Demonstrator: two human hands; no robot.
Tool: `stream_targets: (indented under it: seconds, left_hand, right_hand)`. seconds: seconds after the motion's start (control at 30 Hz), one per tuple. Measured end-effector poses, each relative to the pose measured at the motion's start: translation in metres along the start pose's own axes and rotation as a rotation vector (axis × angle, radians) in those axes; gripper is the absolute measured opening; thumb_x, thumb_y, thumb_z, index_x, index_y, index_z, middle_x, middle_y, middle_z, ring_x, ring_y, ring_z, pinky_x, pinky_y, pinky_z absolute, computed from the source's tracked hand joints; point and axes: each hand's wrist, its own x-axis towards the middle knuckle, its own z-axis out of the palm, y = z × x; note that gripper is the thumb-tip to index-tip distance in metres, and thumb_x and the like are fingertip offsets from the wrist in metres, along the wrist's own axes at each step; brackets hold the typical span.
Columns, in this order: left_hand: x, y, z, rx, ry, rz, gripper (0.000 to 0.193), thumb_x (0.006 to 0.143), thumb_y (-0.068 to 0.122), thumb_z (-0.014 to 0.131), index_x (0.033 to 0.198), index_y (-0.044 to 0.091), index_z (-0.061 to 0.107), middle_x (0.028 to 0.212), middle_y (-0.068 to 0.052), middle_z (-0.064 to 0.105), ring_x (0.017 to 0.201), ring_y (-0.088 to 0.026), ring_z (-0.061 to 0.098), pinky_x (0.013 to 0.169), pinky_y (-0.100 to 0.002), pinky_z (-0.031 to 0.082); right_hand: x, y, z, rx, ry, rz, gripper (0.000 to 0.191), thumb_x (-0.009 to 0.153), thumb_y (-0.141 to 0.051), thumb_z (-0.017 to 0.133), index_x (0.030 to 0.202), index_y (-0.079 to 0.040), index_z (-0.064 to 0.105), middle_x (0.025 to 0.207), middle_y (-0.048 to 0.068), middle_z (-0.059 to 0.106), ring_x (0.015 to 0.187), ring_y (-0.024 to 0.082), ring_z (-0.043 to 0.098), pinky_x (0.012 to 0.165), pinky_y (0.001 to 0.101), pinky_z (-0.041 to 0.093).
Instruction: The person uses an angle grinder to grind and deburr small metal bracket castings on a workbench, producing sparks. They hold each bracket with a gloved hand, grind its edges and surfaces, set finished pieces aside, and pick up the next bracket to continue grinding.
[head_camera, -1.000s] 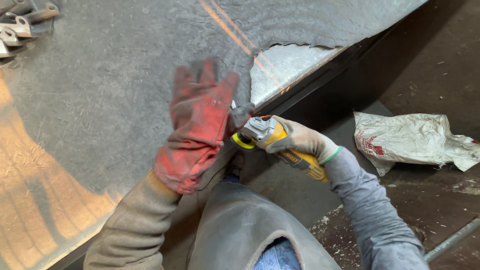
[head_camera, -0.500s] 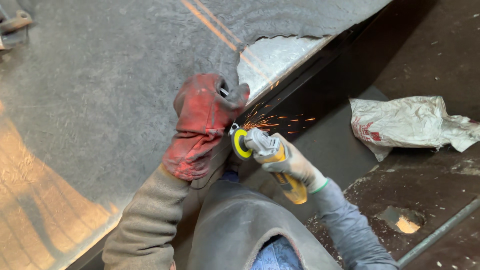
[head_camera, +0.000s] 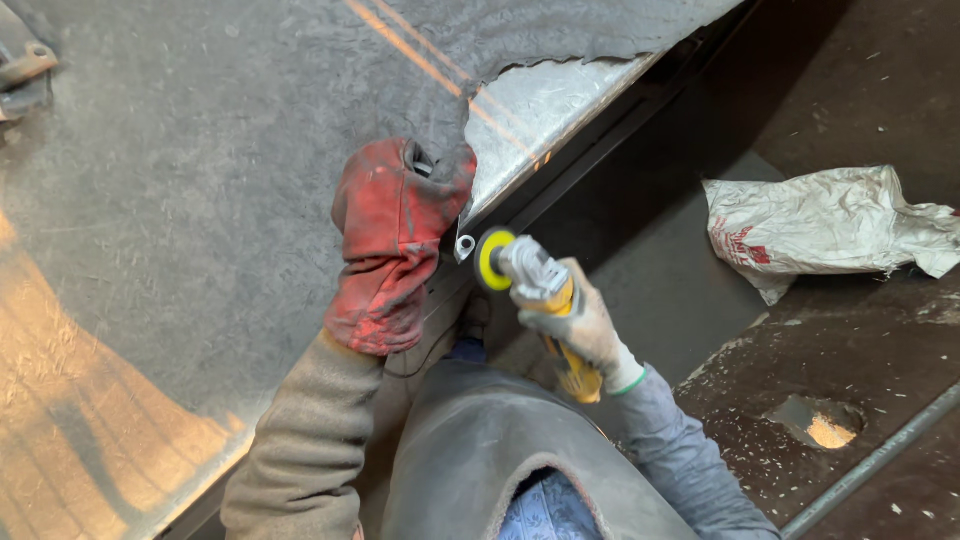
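My left hand (head_camera: 395, 240), in a worn red glove, grips the edge of a large grey metal sheet (head_camera: 200, 190) near its jagged cut edge. My right hand (head_camera: 580, 325), in a pale grey glove, holds a yellow angle grinder (head_camera: 535, 290). Its yellow disc (head_camera: 490, 258) sits just off the sheet's edge beside a small metal tab (head_camera: 464, 246). No sparks show. A bright ground strip of bare metal (head_camera: 545, 110) runs along the sheet's edge above the grinder.
A crumpled white sack (head_camera: 830, 225) lies on the dark floor at the right. A thin rod (head_camera: 880, 455) crosses the lower right corner near a bright patch (head_camera: 825, 425). Metal clamps (head_camera: 25, 70) sit at the top left. A grey apron (head_camera: 500, 460) covers my lap.
Half a second ago the grinder threw sparks at the sheet's edge; they have stopped. My left hand has closed over the edge, where a second ago it lay flat.
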Motion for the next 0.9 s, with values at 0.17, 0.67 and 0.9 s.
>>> stream_targets:
  seconds: [0.17, 0.67, 0.9]
  left_hand:
    - [0.004, -0.001, 0.002, 0.014, -0.038, -0.065, 0.051, 0.074, 0.062, 0.076, 0.072, 0.012, 0.074, 0.071, -0.013, 0.069, 0.07, -0.036, 0.068, 0.063, -0.046, 0.054]
    - [-0.009, 0.001, -0.006, -0.012, -0.096, -0.007, 0.049, 0.081, 0.058, 0.075, 0.07, 0.011, 0.072, 0.067, -0.015, 0.066, 0.065, -0.033, 0.067, 0.063, -0.044, 0.053]
    - [-0.047, -0.042, -0.006, -0.181, 0.172, 0.522, 0.039, 0.077, 0.042, 0.093, 0.081, 0.011, 0.07, 0.084, -0.012, 0.069, 0.079, -0.034, 0.066, 0.07, -0.046, 0.052]
  right_hand:
    - [0.012, -0.023, 0.008, -0.376, 0.157, -0.262, 0.058, 0.073, -0.022, 0.09, 0.12, -0.009, 0.059, 0.1, 0.004, 0.077, 0.093, 0.016, 0.075, 0.081, 0.0324, 0.059]
    - [0.005, -0.053, 0.029, -0.869, 0.147, -0.175, 0.06, 0.073, -0.044, 0.085, 0.116, -0.015, 0.055, 0.098, 0.012, 0.077, 0.092, 0.035, 0.074, 0.076, 0.0436, 0.058]
    - [0.015, -0.051, 0.011, -0.773, 0.173, -0.247, 0.06, 0.074, -0.034, 0.089, 0.12, -0.014, 0.056, 0.096, 0.011, 0.077, 0.09, 0.029, 0.075, 0.074, 0.0409, 0.057]
